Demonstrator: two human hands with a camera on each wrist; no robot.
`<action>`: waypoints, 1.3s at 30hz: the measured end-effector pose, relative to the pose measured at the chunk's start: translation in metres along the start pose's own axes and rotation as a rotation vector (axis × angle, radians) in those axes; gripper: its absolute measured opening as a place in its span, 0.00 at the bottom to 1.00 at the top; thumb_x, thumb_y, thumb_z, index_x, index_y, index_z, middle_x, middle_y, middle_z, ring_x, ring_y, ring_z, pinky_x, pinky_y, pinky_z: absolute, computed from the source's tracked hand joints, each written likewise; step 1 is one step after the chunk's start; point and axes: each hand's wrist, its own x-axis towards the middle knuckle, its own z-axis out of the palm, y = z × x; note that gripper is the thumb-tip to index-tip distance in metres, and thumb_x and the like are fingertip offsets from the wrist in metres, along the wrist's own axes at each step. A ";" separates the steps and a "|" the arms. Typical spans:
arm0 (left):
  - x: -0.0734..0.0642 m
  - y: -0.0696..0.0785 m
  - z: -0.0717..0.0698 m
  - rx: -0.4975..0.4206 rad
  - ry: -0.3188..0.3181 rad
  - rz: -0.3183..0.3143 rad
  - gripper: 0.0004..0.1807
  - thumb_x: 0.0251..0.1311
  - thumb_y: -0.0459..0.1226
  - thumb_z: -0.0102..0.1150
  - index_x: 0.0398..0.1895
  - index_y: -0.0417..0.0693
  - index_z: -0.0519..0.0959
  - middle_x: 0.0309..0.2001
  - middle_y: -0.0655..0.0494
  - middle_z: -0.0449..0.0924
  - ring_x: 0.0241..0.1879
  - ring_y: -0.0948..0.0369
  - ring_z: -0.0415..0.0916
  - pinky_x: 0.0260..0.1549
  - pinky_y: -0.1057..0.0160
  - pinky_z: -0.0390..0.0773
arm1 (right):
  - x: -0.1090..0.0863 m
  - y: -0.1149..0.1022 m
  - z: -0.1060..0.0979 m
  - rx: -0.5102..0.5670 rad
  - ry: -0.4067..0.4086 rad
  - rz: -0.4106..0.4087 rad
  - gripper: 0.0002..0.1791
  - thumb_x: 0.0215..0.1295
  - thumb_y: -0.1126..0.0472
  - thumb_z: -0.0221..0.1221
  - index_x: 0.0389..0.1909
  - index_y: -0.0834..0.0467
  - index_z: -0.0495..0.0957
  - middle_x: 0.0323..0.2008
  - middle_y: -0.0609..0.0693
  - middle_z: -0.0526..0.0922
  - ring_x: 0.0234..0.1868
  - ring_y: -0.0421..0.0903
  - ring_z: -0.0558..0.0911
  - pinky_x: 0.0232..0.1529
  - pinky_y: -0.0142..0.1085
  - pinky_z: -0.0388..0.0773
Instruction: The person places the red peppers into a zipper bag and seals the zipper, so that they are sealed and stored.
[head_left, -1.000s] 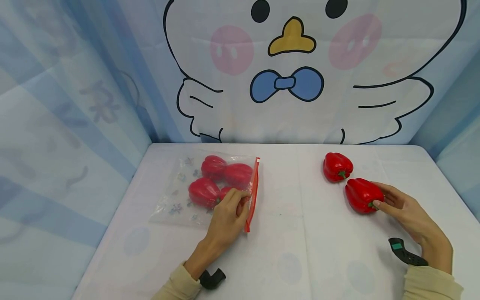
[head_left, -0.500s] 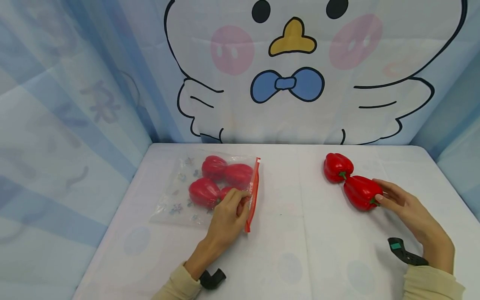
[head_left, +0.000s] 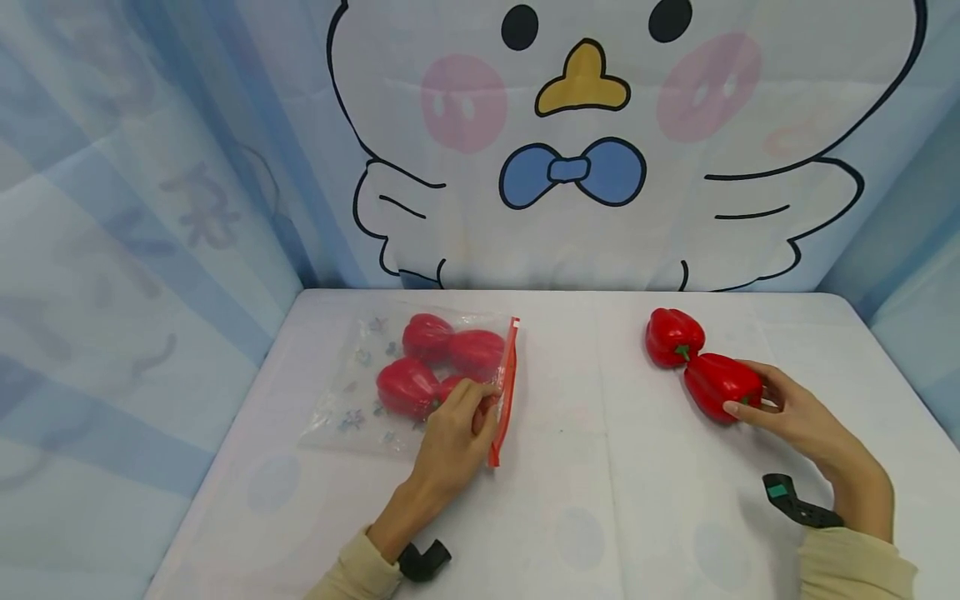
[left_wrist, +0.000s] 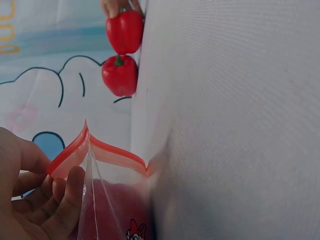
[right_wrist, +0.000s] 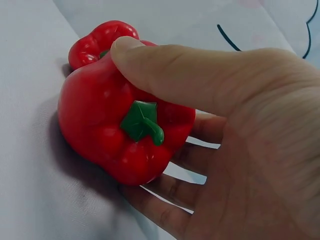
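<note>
On the left of the table lies a clear zip bag [head_left: 337, 408] with several red bell peppers [head_left: 407, 387] inside. My left hand [head_left: 456, 437] pinches one lip of its red zip edge [left_wrist: 72, 152]; the left wrist view shows the mouth spread apart. At the right, my right hand [head_left: 817, 425] holds a glossy red bell pepper [right_wrist: 95, 120] by its stem end, thumb on one side and fingers round the other. The green stem [right_wrist: 142, 122] points back toward the palm. Just beyond it, a second loose bell pepper [head_left: 672, 335] lies with its stem toward the held one.
A white cloth covers the table [head_left: 570, 500]. Its far edge meets a curtain [head_left: 585, 242] printed with a cartoon bird, and another curtain [head_left: 150, 333] hangs along the left. Dark wrist mounts [head_left: 425, 560] sit on both wrists.
The held pepper has shifted slightly left and away, coming close to the loose pepper, and the right hand has moved with it. The left hand and bag have kept their place.
</note>
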 end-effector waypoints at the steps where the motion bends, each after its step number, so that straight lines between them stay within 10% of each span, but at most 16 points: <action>1: 0.000 0.000 0.000 -0.001 0.000 0.000 0.14 0.64 0.28 0.67 0.52 0.45 0.82 0.39 0.57 0.78 0.30 0.68 0.70 0.29 0.74 0.77 | 0.000 0.000 0.000 0.000 0.001 0.001 0.52 0.73 0.48 0.63 0.82 0.66 0.41 0.76 0.76 0.51 0.70 0.79 0.56 0.55 0.58 0.84; 11: 0.001 -0.001 0.001 -0.002 0.003 0.010 0.13 0.64 0.28 0.66 0.51 0.45 0.82 0.38 0.58 0.77 0.30 0.68 0.69 0.28 0.74 0.76 | -0.002 0.003 -0.001 0.052 -0.015 -0.011 0.51 0.73 0.49 0.63 0.82 0.65 0.43 0.77 0.76 0.50 0.72 0.79 0.56 0.62 0.71 0.73; 19: 0.000 -0.001 0.001 -0.003 0.002 0.012 0.13 0.64 0.28 0.67 0.51 0.45 0.82 0.38 0.58 0.77 0.30 0.68 0.70 0.28 0.74 0.76 | -0.002 -0.002 0.004 0.072 -0.061 -0.061 0.47 0.72 0.52 0.64 0.82 0.60 0.49 0.77 0.70 0.56 0.71 0.73 0.61 0.47 0.29 0.80; 39: 0.000 -0.004 0.002 0.007 0.022 0.030 0.13 0.64 0.28 0.67 0.51 0.45 0.82 0.38 0.58 0.78 0.30 0.68 0.70 0.28 0.75 0.76 | 0.012 -0.053 0.039 0.159 -0.198 -0.192 0.49 0.62 0.55 0.72 0.79 0.57 0.56 0.76 0.67 0.60 0.73 0.73 0.66 0.51 0.33 0.85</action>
